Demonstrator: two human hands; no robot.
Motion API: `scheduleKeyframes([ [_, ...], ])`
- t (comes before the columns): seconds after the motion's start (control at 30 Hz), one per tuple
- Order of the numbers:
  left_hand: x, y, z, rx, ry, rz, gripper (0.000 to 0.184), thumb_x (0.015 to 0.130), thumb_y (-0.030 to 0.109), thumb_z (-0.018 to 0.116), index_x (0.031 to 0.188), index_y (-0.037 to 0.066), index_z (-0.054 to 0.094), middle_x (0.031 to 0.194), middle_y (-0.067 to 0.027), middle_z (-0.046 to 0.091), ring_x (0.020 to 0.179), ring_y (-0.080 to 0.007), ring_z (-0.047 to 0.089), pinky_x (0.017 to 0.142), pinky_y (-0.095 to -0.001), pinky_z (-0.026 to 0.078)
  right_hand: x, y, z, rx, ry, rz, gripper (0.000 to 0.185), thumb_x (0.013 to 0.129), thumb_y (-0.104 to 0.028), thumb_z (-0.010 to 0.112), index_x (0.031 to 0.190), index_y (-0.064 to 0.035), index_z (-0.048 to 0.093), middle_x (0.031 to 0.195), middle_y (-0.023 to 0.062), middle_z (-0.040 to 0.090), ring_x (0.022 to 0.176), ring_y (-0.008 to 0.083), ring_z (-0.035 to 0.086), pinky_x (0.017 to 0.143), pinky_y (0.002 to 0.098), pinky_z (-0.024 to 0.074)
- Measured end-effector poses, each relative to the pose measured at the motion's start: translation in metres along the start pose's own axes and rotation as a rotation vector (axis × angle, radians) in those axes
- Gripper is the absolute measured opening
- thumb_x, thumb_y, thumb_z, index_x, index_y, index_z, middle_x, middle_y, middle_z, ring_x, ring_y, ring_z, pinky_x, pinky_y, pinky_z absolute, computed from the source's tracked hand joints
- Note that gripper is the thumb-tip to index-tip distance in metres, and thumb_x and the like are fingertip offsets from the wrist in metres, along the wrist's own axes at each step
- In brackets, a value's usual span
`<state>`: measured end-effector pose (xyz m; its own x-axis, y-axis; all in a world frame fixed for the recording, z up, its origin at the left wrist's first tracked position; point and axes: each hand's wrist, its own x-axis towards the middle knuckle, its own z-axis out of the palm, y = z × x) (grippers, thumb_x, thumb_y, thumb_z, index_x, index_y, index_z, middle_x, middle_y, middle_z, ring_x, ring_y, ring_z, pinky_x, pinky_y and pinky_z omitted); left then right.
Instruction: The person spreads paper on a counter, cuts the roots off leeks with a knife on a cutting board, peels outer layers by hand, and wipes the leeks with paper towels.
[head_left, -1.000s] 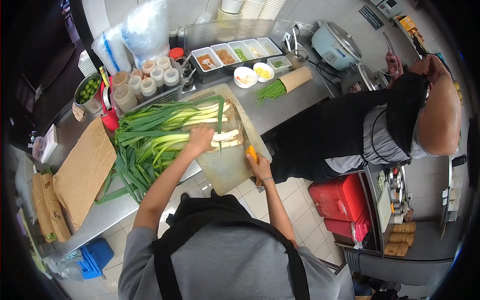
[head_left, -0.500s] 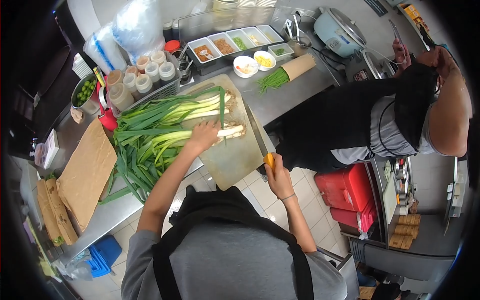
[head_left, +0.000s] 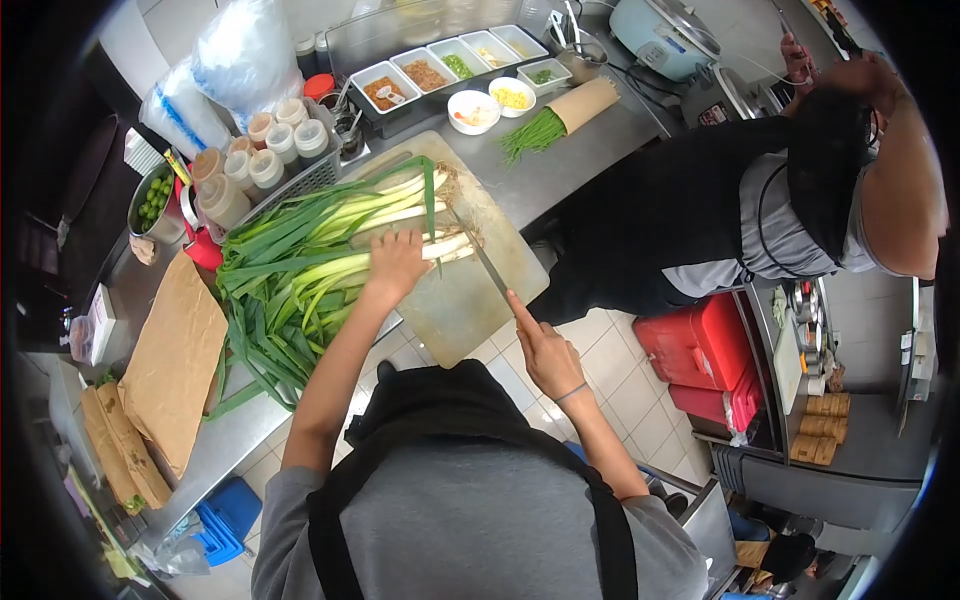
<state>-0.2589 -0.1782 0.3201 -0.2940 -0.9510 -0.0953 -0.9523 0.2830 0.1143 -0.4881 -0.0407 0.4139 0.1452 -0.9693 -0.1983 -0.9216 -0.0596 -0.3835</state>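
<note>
Several leeks (head_left: 340, 262) lie across a pale cutting board (head_left: 440, 320), white root ends to the right and long green leaves spilling left over the counter. My left hand (head_left: 398, 264) rests over the white stems of the nearer leeks, fingers curled on top and holding them down. In my right hand (head_left: 548, 355) is a kitchen knife (head_left: 492, 264), its handle mostly covered by my fingers. The blade points up and left, lying at the leeks' root ends; whether it touches them I cannot tell.
Behind the board stand squeeze bottles (head_left: 282, 143) in a basket and a row of ingredient trays (head_left: 425, 72). Wrapped green chives (head_left: 540, 133) lie to the right. Brown paper (head_left: 175, 355) covers the left counter. Another person (head_left: 790, 215) stands close at the right.
My right hand has brought the knife left and its blade up to the leek roots, its grip shifting forward over the handle. My left hand has slid slightly left along the stems.
</note>
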Motion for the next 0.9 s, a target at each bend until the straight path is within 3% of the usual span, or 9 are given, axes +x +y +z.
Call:
scheduleKeyframes([
  [0.2, 0.002, 0.002, 0.014, -0.006, 0.022, -0.048, 0.059, 0.067, 0.034, 0.073, 0.113, 0.007, 0.050, 0.104, -0.0072, 0.051, 0.101, -0.0253, 0.050, 0.078, -0.0453, 0.047, -0.011, -0.015, -0.006, -0.028, -0.044, 0.072, 0.054, 0.092, -0.019, 0.043, 0.140, -0.0322, 0.024, 0.070, 0.0188, 0.055, 0.065, 0.0384, 0.058, 0.059, 0.0475, 0.0454],
  [0.4, -0.002, 0.003, 0.018, 0.013, 0.152, -0.032, 0.055, 0.068, 0.032, 0.072, 0.113, 0.009, 0.051, 0.099, -0.0042, 0.051, 0.095, -0.0236, 0.052, 0.074, -0.0424, 0.048, -0.012, -0.023, 0.000, -0.028, -0.108, 0.136, 0.055, 0.092, -0.018, 0.043, 0.140, -0.0316, 0.022, 0.074, 0.0212, 0.058, 0.066, 0.0397, 0.058, 0.060, 0.0482, 0.0460],
  [0.6, -0.005, 0.004, 0.016, -0.013, 0.204, -0.019, 0.032, 0.077, 0.020, 0.059, 0.107, 0.010, 0.055, 0.096, -0.0015, 0.053, 0.092, -0.0224, 0.053, 0.074, -0.0415, 0.047, 0.004, -0.016, 0.005, 0.060, -0.167, 0.132, 0.056, 0.091, -0.020, 0.044, 0.140, -0.0325, 0.020, 0.075, 0.0247, 0.061, 0.071, 0.0408, 0.060, 0.062, 0.0505, 0.0458],
  [0.77, -0.001, 0.007, 0.020, 0.048, 0.219, -0.041, 0.028, 0.078, 0.014, 0.055, 0.106, 0.009, 0.056, 0.094, -0.0019, 0.053, 0.091, -0.0215, 0.054, 0.069, -0.0400, 0.049, 0.036, -0.018, 0.013, -0.038, -0.230, 0.137, 0.059, 0.091, -0.020, 0.044, 0.141, -0.0356, 0.015, 0.069, 0.0231, 0.060, 0.066, 0.0416, 0.060, 0.059, 0.0500, 0.0471],
  [0.9, -0.003, 0.008, 0.016, 0.058, 0.220, -0.038, 0.028, 0.079, 0.011, 0.052, 0.106, 0.008, 0.056, 0.093, -0.0021, 0.053, 0.090, -0.0208, 0.055, 0.067, -0.0388, 0.050, 0.038, -0.026, -0.004, -0.074, -0.259, 0.125, 0.060, 0.091, -0.018, 0.044, 0.141, -0.0324, 0.015, 0.068, 0.0221, 0.061, 0.066, 0.0408, 0.061, 0.059, 0.0496, 0.0477],
])
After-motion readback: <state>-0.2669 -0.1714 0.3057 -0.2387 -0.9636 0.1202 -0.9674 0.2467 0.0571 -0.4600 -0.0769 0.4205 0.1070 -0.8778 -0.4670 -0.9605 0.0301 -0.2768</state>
